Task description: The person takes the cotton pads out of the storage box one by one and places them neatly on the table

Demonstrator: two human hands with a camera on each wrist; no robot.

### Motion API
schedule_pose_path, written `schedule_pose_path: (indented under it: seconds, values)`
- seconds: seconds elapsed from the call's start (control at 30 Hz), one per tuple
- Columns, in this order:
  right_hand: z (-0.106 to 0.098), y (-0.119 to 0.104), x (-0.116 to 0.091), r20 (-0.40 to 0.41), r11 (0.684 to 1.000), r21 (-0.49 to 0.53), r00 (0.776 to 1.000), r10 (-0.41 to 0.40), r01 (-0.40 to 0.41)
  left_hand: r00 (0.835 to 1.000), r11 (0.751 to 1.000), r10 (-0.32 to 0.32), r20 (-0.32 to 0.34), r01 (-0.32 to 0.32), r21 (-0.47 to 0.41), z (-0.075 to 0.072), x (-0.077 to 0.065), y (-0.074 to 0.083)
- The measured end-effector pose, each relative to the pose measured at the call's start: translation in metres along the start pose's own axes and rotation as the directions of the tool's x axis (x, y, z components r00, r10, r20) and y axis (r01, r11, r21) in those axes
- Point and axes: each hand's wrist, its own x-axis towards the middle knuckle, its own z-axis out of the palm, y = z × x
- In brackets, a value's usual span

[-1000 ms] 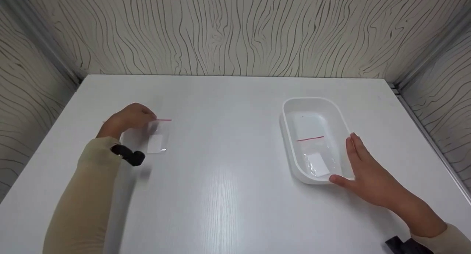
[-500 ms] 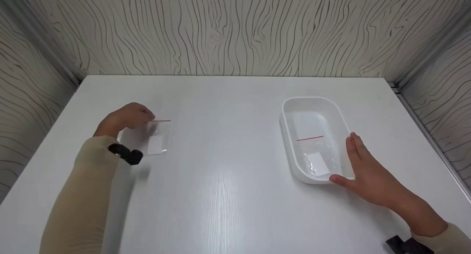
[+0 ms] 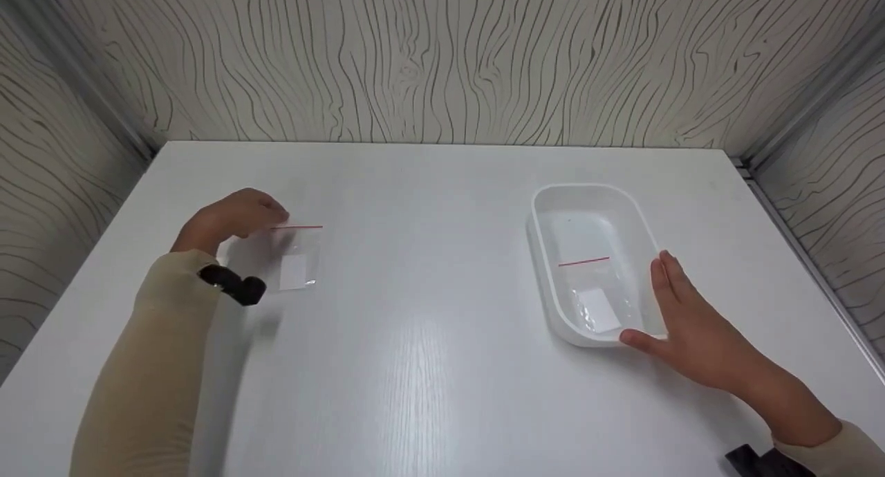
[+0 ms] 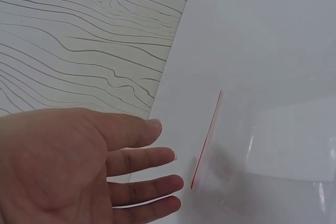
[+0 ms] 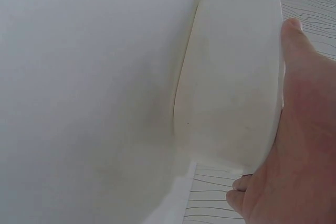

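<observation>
My left hand (image 3: 235,214) hovers at the red-striped top of a clear zip bag (image 3: 304,245), which lies on the table at the left with a white rectangle in it. In the left wrist view its fingers (image 4: 149,187) are loosely extended, with a gap between their tips and the red strip. On the right, my right hand (image 3: 705,339) rests against the near right corner of a white plastic tub (image 3: 541,276), thumb on the front rim, fingers along the side. Another red-striped zip bag (image 3: 593,301) with a white rectangle lies inside the tub.
The white table (image 3: 415,366) carries both bag and tub. A wood-patterned panel (image 3: 442,62) rises along its back edge, with similar panels at either side. A black wrist device (image 3: 235,285) sits on the left sleeve.
My left hand has drawn slightly left and back from the zip bag, so more of the red strip shows. My right hand and the tub have stayed in place.
</observation>
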Motion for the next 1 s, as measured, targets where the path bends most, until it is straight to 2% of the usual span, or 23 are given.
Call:
schedule_pose_path:
  seconds: [0.17, 0.43, 0.63, 1.0]
  values:
    - [-0.0005, 0.0002, -0.0008, 0.0, 1.0, 0.006, 1.0, 0.0, 0.0, 1.0, 1.0, 0.0, 0.012, 0.0, -0.011, -0.0031, -0.0019, 0.0006]
    - [0.0005, 0.0014, -0.0015, -0.008, 1.0, 0.02, 1.0, -0.011, 0.011, 1.0, 0.996, 0.016, 0.01, -0.015, -0.087, -0.0069, -0.0042, -0.0019]
    - [0.0011, 0.0019, -0.0017, -0.002, 1.0, 0.024, 1.0, -0.003, 0.003, 1.0, 0.988, -0.018, 0.005, 0.019, -0.155, -0.0071, -0.0045, -0.0035]
    - [-0.0008, 0.0007, -0.0013, 0.0, 1.0, 0.02, 1.0, 0.002, -0.002, 1.0, 0.987, 0.013, -0.008, -0.014, -0.16, -0.0106, -0.0066, -0.0039]
